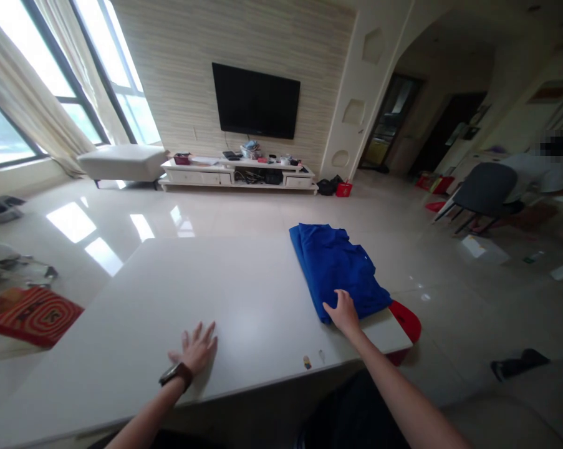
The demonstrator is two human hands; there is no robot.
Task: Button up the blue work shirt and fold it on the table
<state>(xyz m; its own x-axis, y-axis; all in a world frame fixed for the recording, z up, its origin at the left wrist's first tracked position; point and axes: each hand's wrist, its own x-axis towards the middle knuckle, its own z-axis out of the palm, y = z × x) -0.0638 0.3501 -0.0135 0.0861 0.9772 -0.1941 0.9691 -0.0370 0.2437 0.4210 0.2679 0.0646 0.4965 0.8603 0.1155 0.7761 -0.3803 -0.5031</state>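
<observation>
On the right end of the worktop, a folded blue cloth lies by the right hand, fingers parted, left hand spread open; handling should keep layers aligned.

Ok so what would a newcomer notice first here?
Most likely the bright blue folded cloth at the right end of the white table, with the right hand at its near edge. Next, perhaps, the black television on the far wall and the red bag left of the table.
</observation>
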